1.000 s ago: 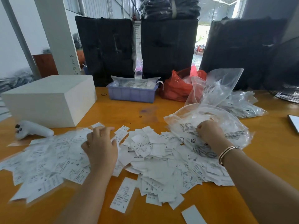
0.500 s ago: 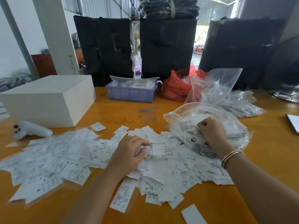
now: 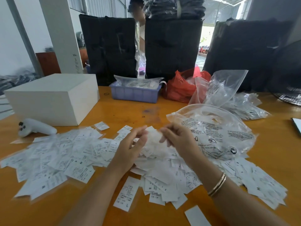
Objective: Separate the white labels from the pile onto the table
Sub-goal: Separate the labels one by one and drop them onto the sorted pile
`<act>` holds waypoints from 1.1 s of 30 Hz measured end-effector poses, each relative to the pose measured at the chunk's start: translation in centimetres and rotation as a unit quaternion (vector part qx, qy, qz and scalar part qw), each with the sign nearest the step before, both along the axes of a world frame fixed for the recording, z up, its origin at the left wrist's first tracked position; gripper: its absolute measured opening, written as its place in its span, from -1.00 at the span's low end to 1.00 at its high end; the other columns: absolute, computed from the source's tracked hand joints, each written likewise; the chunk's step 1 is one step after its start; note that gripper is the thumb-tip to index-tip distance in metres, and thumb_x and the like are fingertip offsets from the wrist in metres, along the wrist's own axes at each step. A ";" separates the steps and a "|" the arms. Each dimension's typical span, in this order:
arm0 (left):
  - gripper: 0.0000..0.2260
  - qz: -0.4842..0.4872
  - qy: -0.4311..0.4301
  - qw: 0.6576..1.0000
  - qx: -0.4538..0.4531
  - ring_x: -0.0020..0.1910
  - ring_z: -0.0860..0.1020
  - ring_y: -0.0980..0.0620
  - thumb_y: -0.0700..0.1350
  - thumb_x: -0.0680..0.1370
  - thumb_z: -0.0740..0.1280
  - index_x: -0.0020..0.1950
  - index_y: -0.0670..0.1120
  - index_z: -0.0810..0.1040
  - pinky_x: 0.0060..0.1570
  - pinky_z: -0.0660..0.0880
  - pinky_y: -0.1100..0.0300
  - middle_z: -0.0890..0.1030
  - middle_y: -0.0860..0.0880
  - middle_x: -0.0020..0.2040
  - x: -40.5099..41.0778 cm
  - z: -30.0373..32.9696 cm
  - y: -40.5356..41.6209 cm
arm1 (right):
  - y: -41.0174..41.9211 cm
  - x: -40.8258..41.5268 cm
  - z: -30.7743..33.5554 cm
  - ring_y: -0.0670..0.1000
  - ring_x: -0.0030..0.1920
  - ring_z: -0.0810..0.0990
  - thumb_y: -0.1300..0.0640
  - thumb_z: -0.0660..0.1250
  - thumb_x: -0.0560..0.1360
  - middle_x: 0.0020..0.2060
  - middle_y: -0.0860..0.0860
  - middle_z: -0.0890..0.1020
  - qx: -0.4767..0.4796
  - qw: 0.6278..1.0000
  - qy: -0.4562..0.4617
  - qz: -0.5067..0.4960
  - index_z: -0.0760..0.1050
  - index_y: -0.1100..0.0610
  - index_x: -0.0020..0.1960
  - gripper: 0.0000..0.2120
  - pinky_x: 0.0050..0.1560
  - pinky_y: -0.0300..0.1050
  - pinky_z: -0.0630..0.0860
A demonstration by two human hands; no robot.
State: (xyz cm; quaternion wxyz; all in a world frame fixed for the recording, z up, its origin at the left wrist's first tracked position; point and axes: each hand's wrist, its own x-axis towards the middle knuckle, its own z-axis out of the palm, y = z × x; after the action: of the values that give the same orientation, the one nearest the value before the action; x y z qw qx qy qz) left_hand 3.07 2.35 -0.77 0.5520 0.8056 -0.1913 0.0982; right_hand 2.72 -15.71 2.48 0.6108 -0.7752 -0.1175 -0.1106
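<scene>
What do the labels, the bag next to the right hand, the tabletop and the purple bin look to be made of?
Labels: thin matte white paper or woven stock with black print; which one is unclear.
Bag: clear glossy plastic film, wrinkled, see-through, printed.
Tabletop: orange, smooth, semi-gloss, probably lacquered wood or laminate.
Bin: opaque ribbed moulded plastic.

We see two bare arms coming in from six o'clock. There are no sleeves on them at all. The left hand [image 3: 130, 149] has no rings and nothing on its wrist. The right hand [image 3: 177, 139] has no rings either. On the right wrist, at about four o'clock, sits a thin bangle [image 3: 217, 185]. It is shiny gold with a darker stripe along it.
</scene>
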 end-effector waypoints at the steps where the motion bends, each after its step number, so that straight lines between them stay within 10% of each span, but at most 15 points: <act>1: -0.64 -0.015 0.013 1.000 -0.003 0.13 0.43 0.43 0.30 0.47 0.17 0.24 0.31 0.37 -0.04 0.36 0.57 0.51 0.36 0.14 0.0 0.0 0.0 | 0.3 -0.1 -0.5 -0.13 -0.50 0.43 0.16 0.34 0.51 -0.43 -0.02 0.64 0.010 1.000 0.014 0.011 0.54 0.10 -0.16 -0.92 -0.46 -0.33 0.37; 13: -0.94 0.062 0.001 0.997 -0.052 -0.22 0.59 0.23 -0.06 0.52 0.38 -0.15 0.07 0.60 -0.25 0.50 0.39 0.66 0.16 -0.24 0.7 -0.8 -0.2 | 0.3 0.0 -1.8 -0.14 -0.38 0.55 0.28 0.37 0.47 -0.30 -0.04 0.69 0.052 0.995 0.065 0.061 0.50 0.09 -0.04 -0.86 -0.40 -0.29 0.45; 21: -0.84 0.111 0.028 0.991 -0.074 -0.22 0.60 0.27 -0.14 0.57 0.31 -0.06 0.14 0.57 -0.19 0.56 0.24 0.66 0.22 -0.21 1.0 -0.9 0.0 | -7.1 3.0 2.4 -0.21 -0.41 0.54 0.27 0.26 0.54 -0.16 0.00 0.64 0.040 0.928 -0.130 -0.347 0.54 -0.08 -0.08 -0.76 -0.52 -0.40 0.39; 25: -0.87 0.120 0.035 0.988 -0.094 -0.20 0.62 0.22 -0.16 0.56 0.33 -0.09 0.07 0.59 -0.17 0.55 0.24 0.67 0.16 -0.20 1.2 -1.1 0.0 | -10.4 5.0 1.7 -0.04 -0.28 0.52 0.31 0.19 0.55 0.09 0.12 0.62 -0.176 0.920 0.013 -0.350 0.59 0.12 0.12 -0.73 -0.36 -0.22 0.46; 27: -0.87 0.123 0.038 0.987 -0.100 -0.20 0.63 0.21 -0.15 0.56 0.32 -0.10 0.07 0.60 -0.19 0.56 0.25 0.68 0.14 -0.20 1.2 -1.1 0.0 | -10.3 5.1 1.4 0.11 0.04 0.54 0.24 0.19 0.54 0.26 0.11 0.52 -0.308 0.883 0.047 -0.352 0.52 0.10 0.25 -0.69 0.02 0.01 0.49; 29: -0.88 0.123 0.045 0.983 -0.131 -0.22 0.66 0.15 -0.18 0.57 0.30 -0.09 0.02 0.58 -0.27 0.58 0.26 0.69 0.09 -0.18 1.3 -1.0 -0.1 | -8.7 4.4 1.0 0.15 0.29 0.37 0.20 0.21 0.53 0.30 0.07 0.45 -0.361 0.856 -0.047 -0.367 0.51 0.06 0.23 -0.71 0.28 0.10 0.24; 33: -0.90 0.137 0.050 0.980 -0.137 -0.26 0.67 0.11 -0.21 0.57 0.30 -0.09 -0.01 0.54 -0.37 0.58 0.28 0.66 0.03 -0.15 1.2 -0.9 -0.1 | -3.5 3.0 0.1 0.06 0.26 0.41 0.16 0.27 0.53 0.17 -0.05 0.56 -0.446 0.855 -0.225 -0.138 0.59 0.00 0.12 -0.78 0.19 -0.13 0.06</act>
State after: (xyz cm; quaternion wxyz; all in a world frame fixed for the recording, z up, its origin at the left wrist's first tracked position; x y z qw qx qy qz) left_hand 4.27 2.25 -1.66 0.6470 0.7451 -0.0361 0.1576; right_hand 5.73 -19.26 2.57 0.1354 -0.9266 -0.1803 -0.3009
